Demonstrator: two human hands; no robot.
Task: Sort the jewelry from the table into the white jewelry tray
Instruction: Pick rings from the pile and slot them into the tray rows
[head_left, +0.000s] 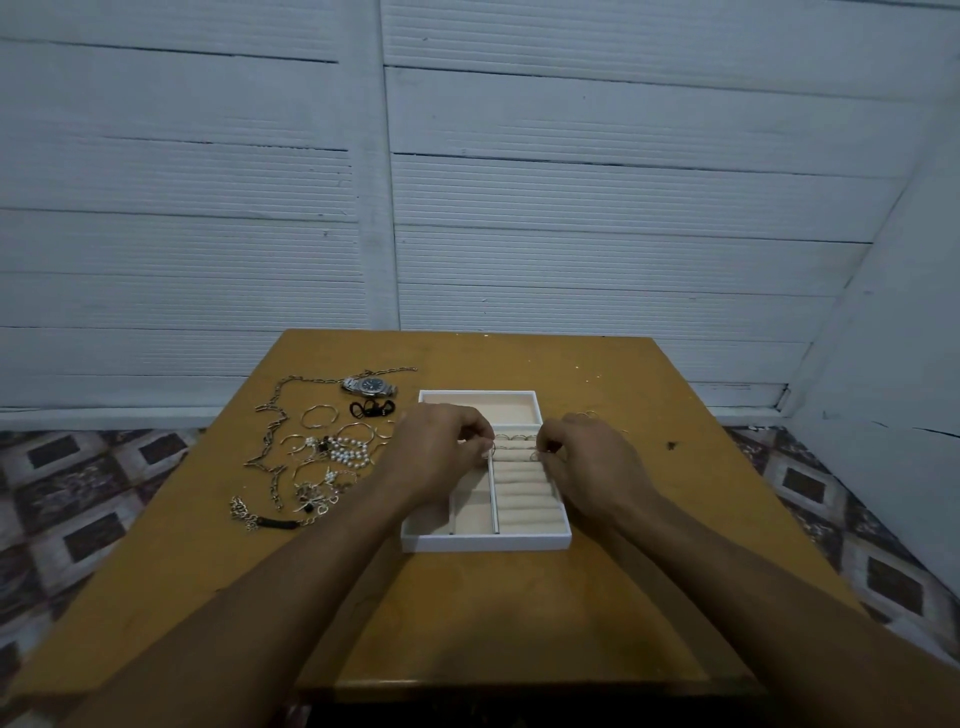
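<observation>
In the head view, the white jewelry tray (485, 542) sits at the middle of the frame on the counter (519, 613), and both of your hands are over its ring rolls. Your right hand (589, 460) has its fingertips closed on a small ring (534, 456) at the right end of an upper roll. Your left hand (441, 448) is curled at the left end of the same rows. I cannot tell whether it holds anything.

A few rings (514, 438) seem seated in the top rolls, so you look barely started. Left of centre, the pile is still unsorted: the watch (370, 385), chain necklace (275, 431), pearl bracelet (349, 453) and bangles (319, 415). The tray's other compartments look bare.
</observation>
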